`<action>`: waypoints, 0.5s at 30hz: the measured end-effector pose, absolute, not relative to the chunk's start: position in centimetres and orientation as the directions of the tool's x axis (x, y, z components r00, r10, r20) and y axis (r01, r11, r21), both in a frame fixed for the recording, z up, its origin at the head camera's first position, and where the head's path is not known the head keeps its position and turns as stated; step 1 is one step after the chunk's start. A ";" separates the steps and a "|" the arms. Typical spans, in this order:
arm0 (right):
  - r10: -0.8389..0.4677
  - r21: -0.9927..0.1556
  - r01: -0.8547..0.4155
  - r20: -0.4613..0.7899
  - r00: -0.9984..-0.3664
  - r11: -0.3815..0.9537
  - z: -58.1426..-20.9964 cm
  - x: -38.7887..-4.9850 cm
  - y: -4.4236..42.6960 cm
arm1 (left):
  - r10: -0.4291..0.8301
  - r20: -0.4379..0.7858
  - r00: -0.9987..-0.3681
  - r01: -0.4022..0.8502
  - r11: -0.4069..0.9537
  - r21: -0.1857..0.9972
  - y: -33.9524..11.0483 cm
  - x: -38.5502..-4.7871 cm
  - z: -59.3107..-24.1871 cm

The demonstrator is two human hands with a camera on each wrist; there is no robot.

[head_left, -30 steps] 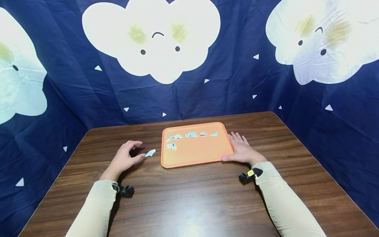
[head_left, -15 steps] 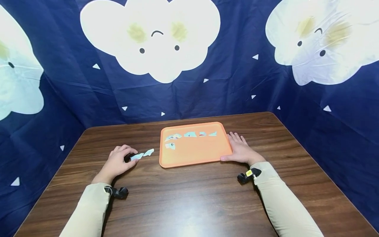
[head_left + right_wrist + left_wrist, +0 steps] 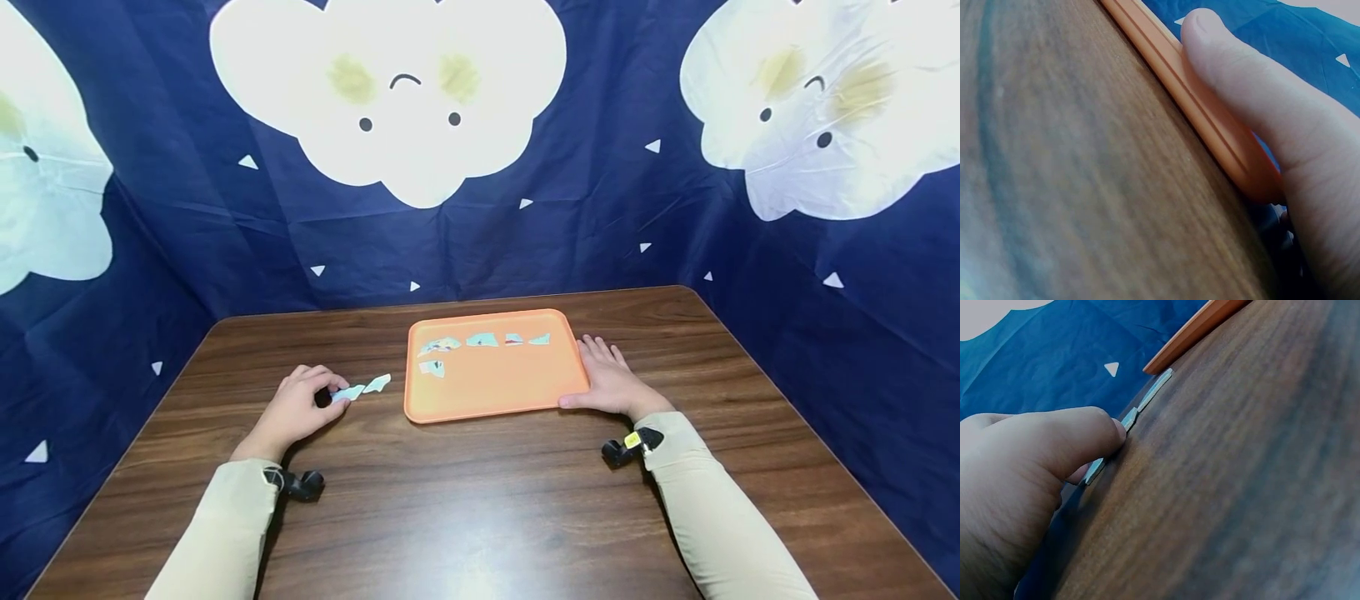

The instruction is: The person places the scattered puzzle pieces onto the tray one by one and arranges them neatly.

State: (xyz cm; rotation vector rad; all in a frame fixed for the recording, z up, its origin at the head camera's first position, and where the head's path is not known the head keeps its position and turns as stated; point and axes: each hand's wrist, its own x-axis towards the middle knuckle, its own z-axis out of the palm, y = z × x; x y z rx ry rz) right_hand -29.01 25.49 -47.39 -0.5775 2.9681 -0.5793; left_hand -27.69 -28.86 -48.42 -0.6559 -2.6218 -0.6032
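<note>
In the head view my left hand (image 3: 300, 408) pinches a flat, light-blue, irregular piece (image 3: 348, 394) lying on the table, thumb at its near edge. A second light-blue piece (image 3: 378, 383) lies end to end with it, towards the tray. My left thumb (image 3: 1094, 434) covers part of the held piece in the left wrist view. My right hand (image 3: 611, 383) rests against the right end of the orange tray (image 3: 487, 392), fingers straight and spread outside it. In the right wrist view the right thumb (image 3: 1235, 69) lies on the tray's rim.
On the tray lie several printed, jagged pieces; a larger one (image 3: 439, 345) is at upper left and a small one (image 3: 432, 368) below it. The brown wooden table (image 3: 465, 500) has its far edge near a blue cloth backdrop (image 3: 450, 258) with white clouds.
My left hand has shifted left, away from the tray, and the piece at its fingertips now lies beside the other one. The right hand and the tray stay in place.
</note>
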 end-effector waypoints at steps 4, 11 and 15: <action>-0.371 -0.372 -0.349 0.012 -0.929 0.861 -47.5 -29.1 25.7 | 0.356 0.456 -0.816 0.521 0.795 0.310 -28.9 -28.0 -48.5; -0.376 -0.368 -0.355 0.018 -0.927 0.859 -47.5 -29.1 25.6 | 0.345 0.459 -0.819 0.512 0.801 0.310 -28.9 -27.9 -48.6; -0.377 -0.370 -0.356 0.016 -0.926 0.858 -47.4 -29.1 25.7 | 0.331 0.455 -0.827 0.496 0.810 0.313 -28.8 -27.8 -48.6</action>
